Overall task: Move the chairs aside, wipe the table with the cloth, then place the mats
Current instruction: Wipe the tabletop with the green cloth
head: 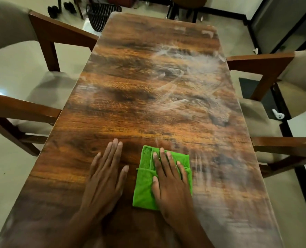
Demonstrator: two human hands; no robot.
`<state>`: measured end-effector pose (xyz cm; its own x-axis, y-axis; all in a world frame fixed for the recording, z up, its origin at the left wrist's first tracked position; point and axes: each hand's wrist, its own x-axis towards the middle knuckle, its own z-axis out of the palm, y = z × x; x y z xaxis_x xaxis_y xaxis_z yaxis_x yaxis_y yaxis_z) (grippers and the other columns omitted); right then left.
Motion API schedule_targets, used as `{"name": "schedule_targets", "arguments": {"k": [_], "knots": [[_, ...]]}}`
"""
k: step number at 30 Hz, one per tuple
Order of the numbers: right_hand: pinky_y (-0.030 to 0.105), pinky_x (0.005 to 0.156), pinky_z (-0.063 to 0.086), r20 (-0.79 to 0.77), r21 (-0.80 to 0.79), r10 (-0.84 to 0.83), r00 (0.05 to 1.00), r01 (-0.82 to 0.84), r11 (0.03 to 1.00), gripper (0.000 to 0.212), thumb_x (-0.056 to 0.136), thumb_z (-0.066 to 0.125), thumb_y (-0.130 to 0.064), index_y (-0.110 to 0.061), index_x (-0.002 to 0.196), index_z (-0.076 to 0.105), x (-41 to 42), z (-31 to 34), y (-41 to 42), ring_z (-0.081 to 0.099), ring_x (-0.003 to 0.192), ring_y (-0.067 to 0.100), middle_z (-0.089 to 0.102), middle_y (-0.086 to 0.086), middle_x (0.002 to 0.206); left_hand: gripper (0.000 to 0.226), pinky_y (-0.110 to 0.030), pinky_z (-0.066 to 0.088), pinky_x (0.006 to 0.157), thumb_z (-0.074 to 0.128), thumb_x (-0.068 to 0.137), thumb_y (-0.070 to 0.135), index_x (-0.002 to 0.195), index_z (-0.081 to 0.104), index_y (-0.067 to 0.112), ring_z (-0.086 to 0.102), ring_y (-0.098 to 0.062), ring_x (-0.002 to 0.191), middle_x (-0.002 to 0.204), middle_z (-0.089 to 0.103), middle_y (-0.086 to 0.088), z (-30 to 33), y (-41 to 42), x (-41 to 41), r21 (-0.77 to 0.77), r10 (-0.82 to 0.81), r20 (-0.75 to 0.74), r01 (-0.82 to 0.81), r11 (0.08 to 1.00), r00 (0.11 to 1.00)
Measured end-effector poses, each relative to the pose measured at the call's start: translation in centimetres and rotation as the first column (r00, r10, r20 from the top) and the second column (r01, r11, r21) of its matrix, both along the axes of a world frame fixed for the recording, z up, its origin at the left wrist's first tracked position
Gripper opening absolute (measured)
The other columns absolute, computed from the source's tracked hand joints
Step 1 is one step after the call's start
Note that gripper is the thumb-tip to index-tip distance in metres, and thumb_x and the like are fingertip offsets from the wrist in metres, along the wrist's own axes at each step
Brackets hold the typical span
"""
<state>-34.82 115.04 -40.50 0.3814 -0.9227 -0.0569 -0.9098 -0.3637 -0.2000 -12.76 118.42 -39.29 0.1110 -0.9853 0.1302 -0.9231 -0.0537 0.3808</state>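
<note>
Two bare hands lay flat near the near end of the long brown wood-grain table (130,90). Fingers spread, the right hand (170,183) pressed on the folded green cloth (145,187); the left hand (105,178) rested open beside it, empty. Cushioned wooden armchairs (41,56) flanked both sides.

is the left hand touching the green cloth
Apart. The head view shows the left hand flat on the table with a strip of bare wood between its thumb and the green cloth; only the right hand presses on the cloth.
</note>
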Motion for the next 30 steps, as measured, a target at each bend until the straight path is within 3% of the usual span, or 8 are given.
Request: {"name": "schedule_targets", "arguments": {"k": [7,14,19,24,30], "knots": [[0.046,0.124,0.017,-0.043,0.013,-0.009,0.999,0.01,1.0,0.078,0.1,0.043,-0.044,-0.029,0.17,0.013,-0.4,0.0,4.5,0.014,0.164,0.019,0.01,-0.005,0.178,0.066,-0.041,0.014,0.132,0.022,0.112,0.045,0.171,0.01,0.018,0.005,-0.012,0.165,0.178,0.008,0.0,-2.9,-2.3,0.6,0.088,-0.035,0.1,0.026,0.996,0.994],[0.048,0.119,0.029,-0.115,-0.091,0.009,0.993,-0.02,0.996,0.08,0.09,0.055,-0.046,-0.023,0.165,0.037,-1.0,-0.5,9.9,0.033,0.158,0.025,0.028,0.002,0.174,0.066,-0.044,0.013,0.133,0.021,0.113,0.044,0.171,0.009,0.015,0.0,-0.013,0.165,0.179,0.005,-0.002,-2.6,-2.2,0.5,0.112,-0.049,0.129,0.034,0.993,0.99],[0.048,0.116,0.032,-0.136,-0.013,-0.013,0.991,0.011,1.0,0.081,0.08,0.057,-0.051,-0.026,0.157,0.052,0.7,-0.4,14.3,0.037,0.155,0.022,0.04,-0.001,0.168,0.066,-0.041,0.007,0.133,0.018,0.113,0.045,0.171,0.006,0.015,-0.005,-0.012,0.165,0.179,0.0,-0.002,-2.1,-2.3,0.2,0.146,-0.045,0.127,0.026,0.989,0.991],[0.047,0.118,0.032,-0.032,-0.003,-0.032,0.999,0.032,0.999,0.078,0.09,0.054,-0.047,-0.026,0.163,0.04,1.1,0.6,12.3,0.034,0.158,0.019,0.03,-0.004,0.173,0.065,-0.043,0.009,0.133,0.018,0.113,0.043,0.171,0.006,0.015,-0.005,-0.013,0.165,0.179,0.0,-0.003,-2.0,-2.3,0.2,0.143,-0.048,0.129,0.029,0.989,0.99],[0.046,0.131,0.012,0.038,0.052,-0.067,0.997,0.065,0.997,0.075,0.107,0.039,-0.042,-0.028,0.171,0.002,0.5,0.6,1.9,-0.002,0.164,0.011,-0.003,-0.009,0.178,0.064,-0.043,0.01,0.133,0.021,0.113,0.041,0.171,0.009,0.014,-0.001,-0.014,0.165,0.179,0.004,-0.003,-2.0,-2.4,0.0,0.125,-0.031,0.155,0.012,0.992,0.987]]}}
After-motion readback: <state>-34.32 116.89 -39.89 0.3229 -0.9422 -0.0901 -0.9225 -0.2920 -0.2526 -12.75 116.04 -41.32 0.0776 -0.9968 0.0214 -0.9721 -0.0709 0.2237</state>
